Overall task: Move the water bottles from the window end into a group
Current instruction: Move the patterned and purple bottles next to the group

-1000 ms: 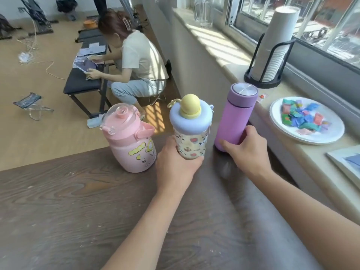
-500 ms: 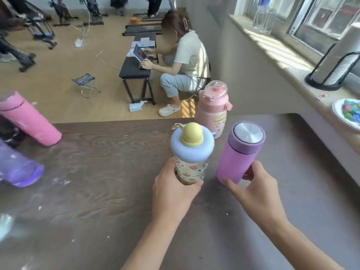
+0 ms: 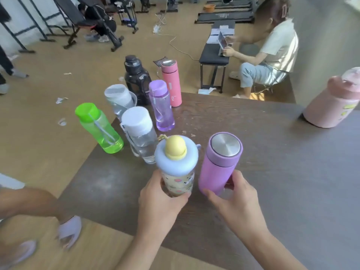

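My left hand (image 3: pixel 158 201) grips a patterned cup with a pale blue lid and yellow knob (image 3: pixel 176 162). My right hand (image 3: pixel 236 203) grips a purple flask with a steel cap (image 3: pixel 219 162). I hold both just above the dark wooden table (image 3: pixel 263 172), beside a cluster of bottles: green (image 3: pixel 98 128), clear with white cap (image 3: pixel 139 133), clear with grey cap (image 3: pixel 118 99), purple see-through (image 3: pixel 161 106), pink flask (image 3: pixel 172 83) and black jug (image 3: pixel 137 78). A pink cartoon bottle (image 3: pixel 331 102) stands alone at the table's far right.
A seated person (image 3: pixel 272 51) works at a black bench (image 3: pixel 215 53) beyond the table. Gym frames (image 3: pixel 93 22) stand on the wooden floor at the back left. My feet in pale slippers (image 3: pixel 68 232) show at the lower left, beside the table's near edge.
I have carried both bottles left along the table, away from the window. The bottle cluster has come fully into view, and the pink cartoon bottle is left behind at the right.
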A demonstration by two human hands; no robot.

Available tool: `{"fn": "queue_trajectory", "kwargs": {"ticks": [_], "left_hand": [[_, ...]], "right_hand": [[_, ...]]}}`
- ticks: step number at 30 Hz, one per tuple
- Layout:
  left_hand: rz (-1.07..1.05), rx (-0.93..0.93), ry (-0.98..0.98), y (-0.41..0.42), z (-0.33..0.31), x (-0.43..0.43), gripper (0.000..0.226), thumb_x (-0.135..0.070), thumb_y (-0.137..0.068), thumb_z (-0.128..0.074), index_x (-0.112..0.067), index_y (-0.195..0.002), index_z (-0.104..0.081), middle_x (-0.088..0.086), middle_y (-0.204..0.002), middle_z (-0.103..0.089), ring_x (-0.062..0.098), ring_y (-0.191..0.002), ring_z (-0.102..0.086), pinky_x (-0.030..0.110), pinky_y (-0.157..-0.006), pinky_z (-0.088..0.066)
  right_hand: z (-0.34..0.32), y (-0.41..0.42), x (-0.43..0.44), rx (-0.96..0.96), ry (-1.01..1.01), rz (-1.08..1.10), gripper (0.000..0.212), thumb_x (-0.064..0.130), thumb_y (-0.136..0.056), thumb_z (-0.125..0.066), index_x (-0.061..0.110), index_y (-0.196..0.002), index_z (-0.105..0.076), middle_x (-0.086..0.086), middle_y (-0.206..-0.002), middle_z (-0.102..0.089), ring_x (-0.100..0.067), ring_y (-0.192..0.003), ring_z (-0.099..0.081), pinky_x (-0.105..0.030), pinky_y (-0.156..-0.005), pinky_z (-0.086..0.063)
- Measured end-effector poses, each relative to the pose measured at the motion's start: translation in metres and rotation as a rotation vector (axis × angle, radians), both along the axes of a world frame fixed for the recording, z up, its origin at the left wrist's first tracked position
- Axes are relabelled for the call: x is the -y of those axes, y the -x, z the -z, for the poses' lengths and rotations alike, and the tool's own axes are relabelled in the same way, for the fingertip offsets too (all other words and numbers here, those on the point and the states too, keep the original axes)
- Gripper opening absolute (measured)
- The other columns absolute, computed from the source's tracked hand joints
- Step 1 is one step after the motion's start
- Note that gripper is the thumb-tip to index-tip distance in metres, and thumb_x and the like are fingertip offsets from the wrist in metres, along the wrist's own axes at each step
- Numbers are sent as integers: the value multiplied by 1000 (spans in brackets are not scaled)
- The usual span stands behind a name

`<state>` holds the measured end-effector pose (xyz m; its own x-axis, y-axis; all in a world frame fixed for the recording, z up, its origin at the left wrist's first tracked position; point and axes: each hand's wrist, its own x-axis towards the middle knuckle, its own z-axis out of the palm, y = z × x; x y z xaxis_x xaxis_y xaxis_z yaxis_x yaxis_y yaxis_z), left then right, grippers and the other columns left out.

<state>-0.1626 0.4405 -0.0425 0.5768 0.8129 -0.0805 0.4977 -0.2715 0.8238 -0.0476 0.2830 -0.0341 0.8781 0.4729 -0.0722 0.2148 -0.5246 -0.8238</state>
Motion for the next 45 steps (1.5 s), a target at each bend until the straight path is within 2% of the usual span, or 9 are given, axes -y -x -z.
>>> {"fn": "queue_trajectory", "kwargs": {"ticks": [7, 11, 18, 22, 25, 33, 39, 42, 45], "left_hand": [[-199, 15, -8, 80, 7, -69, 47, -31, -58, -95, -40, -95, -66, -23, -85, -79, -3, -83, -76, 34, -77, -63], [-268, 41, -15, 103, 7, -114, 47, -20, -63, -95, -41, -91, -64, -43, -81, -71, -19, -79, -69, 11, -70, -51], [-318, 64, 5, 130, 19, -174, 54, -12, -63, -97, -29, -108, -73, -17, -90, -79, 2, -86, -78, 24, -74, -58], [-292, 69, 43, 136, 26, -184, 55, -5, -64, -96, -22, -110, -72, -15, -93, -80, -10, -82, -76, 7, -66, -52], [-293, 93, 87, 137, 33, -186, 54, -4, -64, -96, -24, -107, -71, -14, -94, -81, -7, -82, -77, 15, -75, -58], [-271, 202, 136, 135, 40, -184, 54, 8, -71, -90, -14, -116, -70, -7, -105, -80, 0, -93, -78, 7, -72, -55], [-312, 188, 83, 129, 31, -162, 59, 7, -75, -88, -26, -115, -59, -12, -112, -72, -18, -89, -70, 4, -78, -52], [-479, 48, -74, 129, 33, -129, 56, -4, -75, -91, -11, -121, -60, 3, -105, -62, 8, -80, -63, 13, -75, -47], [-437, -1, -121, 128, 45, -80, 35, -8, -78, -87, -26, -95, -64, -4, -78, -56, 12, -60, -54, 16, -61, -37]], "right_hand": [[12, 73, -86, -29, 0, -149, 44, 38, -73, -83, 32, -106, -55, 17, -100, -67, -7, -97, -65, -33, -81, -57], [17, 96, -123, -25, 2, -210, 43, 36, -75, -82, 35, -103, -49, 16, -98, -63, -9, -94, -61, -25, -78, -51], [21, 115, -159, -26, 23, -218, 43, 33, -76, -81, 27, -108, -52, 10, -100, -62, -13, -93, -59, -28, -78, -50], [25, 120, -163, -23, 39, -211, 43, 33, -77, -81, 28, -106, -50, 14, -96, -58, -12, -91, -56, -23, -72, -42], [28, 123, -163, -12, 53, -208, 45, 34, -77, -81, 32, -103, -44, 13, -96, -56, -13, -92, -55, -21, -70, -39], [33, 126, -163, 15, 35, -235, 46, 31, -79, -80, 28, -110, -47, 13, -102, -53, -10, -98, -51, -21, -77, -38], [39, 123, -160, 47, 37, -282, 51, 26, -80, -81, 22, -120, -50, 7, -110, -56, -16, -107, -54, -30, -87, -47], [43, 117, -150, 19, 36, -356, 68, 17, -81, -80, 21, -139, -45, 7, -128, -54, -14, -125, -50, -31, -104, -43], [44, 106, -132, 41, 60, -441, 76, 11, -86, -74, 18, -150, -35, 5, -140, -49, -13, -134, -46, -28, -112, -38]]}}
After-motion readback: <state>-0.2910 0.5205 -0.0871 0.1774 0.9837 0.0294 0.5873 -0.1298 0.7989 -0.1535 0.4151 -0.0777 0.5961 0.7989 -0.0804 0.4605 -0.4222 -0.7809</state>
